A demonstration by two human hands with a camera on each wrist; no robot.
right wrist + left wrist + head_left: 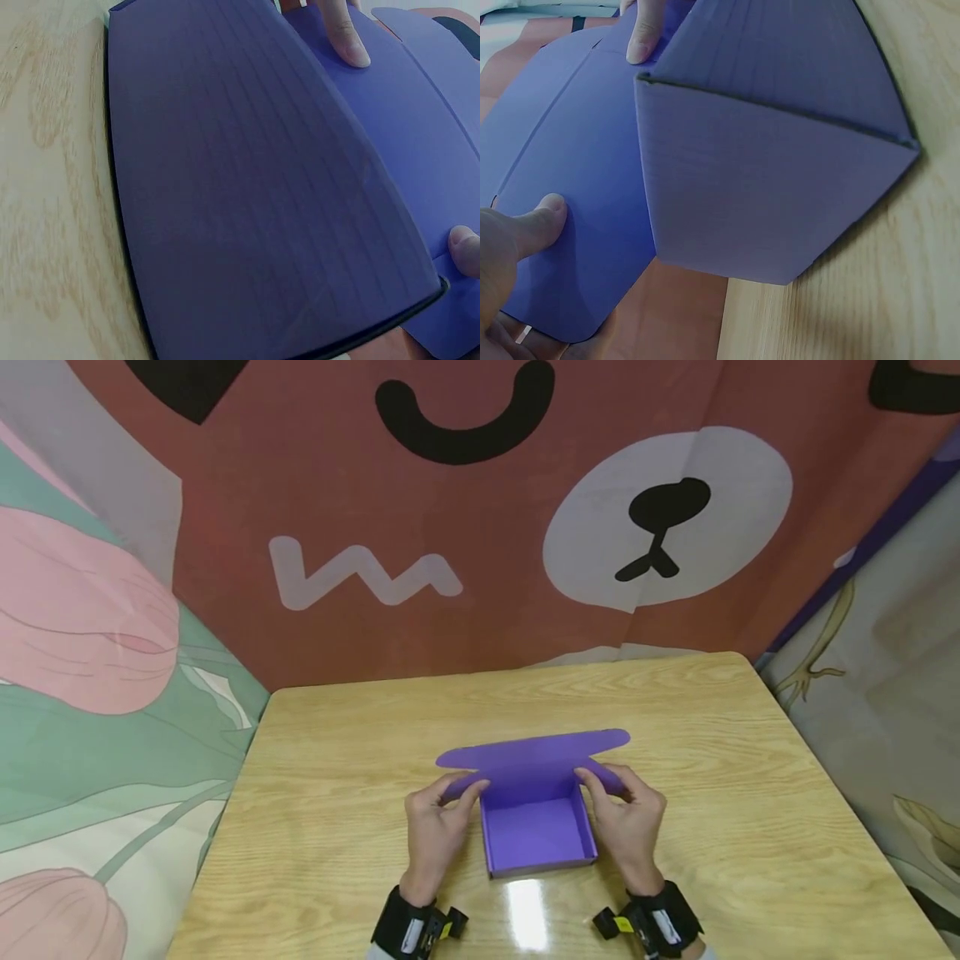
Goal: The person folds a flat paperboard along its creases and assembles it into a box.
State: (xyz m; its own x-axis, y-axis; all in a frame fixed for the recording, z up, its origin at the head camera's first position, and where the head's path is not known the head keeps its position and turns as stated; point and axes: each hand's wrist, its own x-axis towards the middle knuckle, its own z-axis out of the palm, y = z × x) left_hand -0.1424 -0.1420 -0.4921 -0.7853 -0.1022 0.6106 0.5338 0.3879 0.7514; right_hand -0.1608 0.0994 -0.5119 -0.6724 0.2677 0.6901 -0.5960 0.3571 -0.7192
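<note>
A purple cardboard box (536, 839) sits on the table, its inside bare and its lid (534, 758) raised at the back. On the left, my left hand (438, 827) pinches the lid's left side flap (456, 787), thumb on the inner face and fingers behind. My right hand (628, 827) pinches the right side flap (606, 777) in much the same way. The left wrist view shows the box's outer side wall (757, 180) and both thumbs on the lid. In the right wrist view the box's front wall (255, 180) hides much of the lid's lower part.
The wooden table (337, 760) runs back to a brown cloth backdrop (495, 635) with cartoon faces. Flower-print cloth (82, 610) hangs at the left and a pale cloth (892, 693) at the right. Black camera straps circle both wrists.
</note>
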